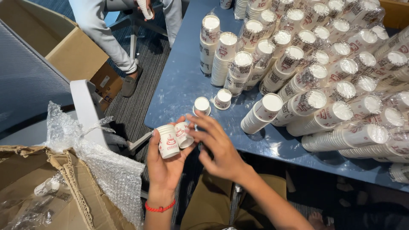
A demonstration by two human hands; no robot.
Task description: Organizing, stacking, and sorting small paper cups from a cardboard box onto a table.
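Note:
My left hand [164, 166], with a red cord at the wrist, holds a small stack of white paper cups [167, 141] with red print. My right hand [217, 149] grips a second white paper cup [184, 134] right beside it, fingers spread over the top. Both hands hover at the front left corner of a blue table [179, 93]. Two loose upside-down cups [202, 104] [223, 98] stand on the table just beyond my hands.
Many tall stacks of white cups [298, 64] stand and lie across the table, some in clear wrap. An open cardboard box with bubble wrap [102, 170] sits at lower left. Another person's leg [102, 34] and chair lie beyond, next to a brown box [76, 55].

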